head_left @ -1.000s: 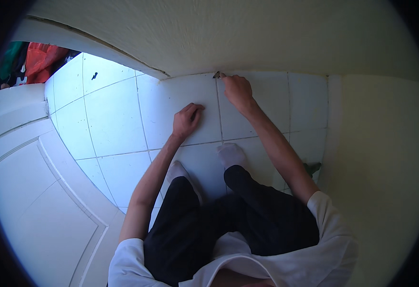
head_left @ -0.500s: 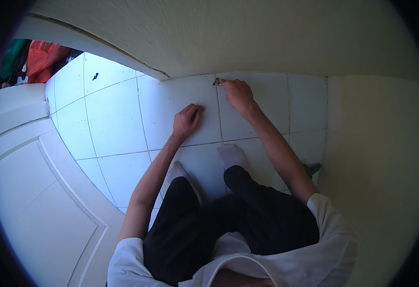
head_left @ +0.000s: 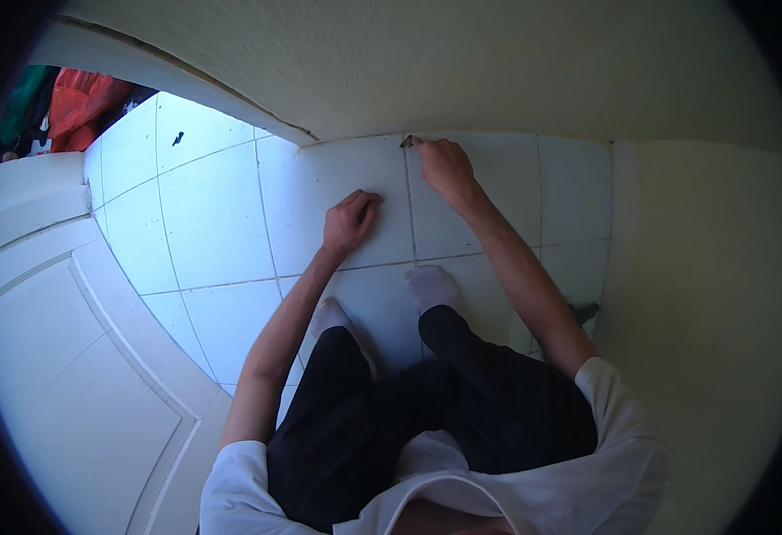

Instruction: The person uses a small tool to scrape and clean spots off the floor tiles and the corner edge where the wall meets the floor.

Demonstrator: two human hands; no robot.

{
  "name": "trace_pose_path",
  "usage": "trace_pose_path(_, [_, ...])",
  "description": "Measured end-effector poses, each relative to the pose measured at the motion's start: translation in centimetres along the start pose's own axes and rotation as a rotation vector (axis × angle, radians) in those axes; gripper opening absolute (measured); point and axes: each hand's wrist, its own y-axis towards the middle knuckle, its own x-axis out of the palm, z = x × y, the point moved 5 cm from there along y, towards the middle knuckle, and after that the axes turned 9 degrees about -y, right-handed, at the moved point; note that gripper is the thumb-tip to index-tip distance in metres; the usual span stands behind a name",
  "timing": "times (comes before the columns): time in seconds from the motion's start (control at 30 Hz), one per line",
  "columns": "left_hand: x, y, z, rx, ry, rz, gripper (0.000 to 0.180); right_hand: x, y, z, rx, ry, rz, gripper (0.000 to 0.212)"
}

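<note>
At the foot of the far wall, my right hand (head_left: 445,168) is closed in a pinch on a small dark-and-shiny piece (head_left: 407,142). Its outer end meets the seam between wall and tiles, beside a grout line; it is too small to name. Lower and to the left, my left hand (head_left: 349,221) rests on the white tile floor (head_left: 333,169). Those fingers are curled inward, and whatever may lie inside them is hidden.
My socked feet (head_left: 431,287) are on the tiles below my hands. A pale panelled door (head_left: 61,383) stands at left. Red bags (head_left: 83,107) lie beyond the doorway, and a small black object (head_left: 177,139) is on the floor. A green object (head_left: 584,314) sits by the right wall (head_left: 703,294).
My right hand and the small piece have shifted slightly away from me, up to the wall's foot. My left hand has stayed nearly in place.
</note>
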Motion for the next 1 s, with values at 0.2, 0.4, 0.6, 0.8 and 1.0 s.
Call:
trace_pose_path(0.2, [-0.1,0.0,0.1,0.006,0.029,-0.002,0.013,-0.3,0.2,0.1,-0.008,0.009,0.034,0.020])
trace_pose_path(0.4, [-0.1,-0.1,0.0,-0.001,0.019,0.003,0.013,-0.3,0.5,0.0,-0.013,0.002,0.024,0.023])
trace_pose_path(0.6, [0.2,0.1,0.0,-0.011,0.016,-0.004,0.013,1.0,0.0,1.4,-0.007,0.037,0.089,0.028])
trace_pose_path(0.8, [-0.4,-0.1,0.0,0.048,0.015,0.046,0.012,0.7,0.4,1.7,0.074,-0.052,-0.018,0.046])
trace_pose_path(1.0, [-0.1,0.1,-0.1,0.008,0.027,0.019,0.012,0.4,1.6,2.1,0.029,-0.141,0.041,0.030])
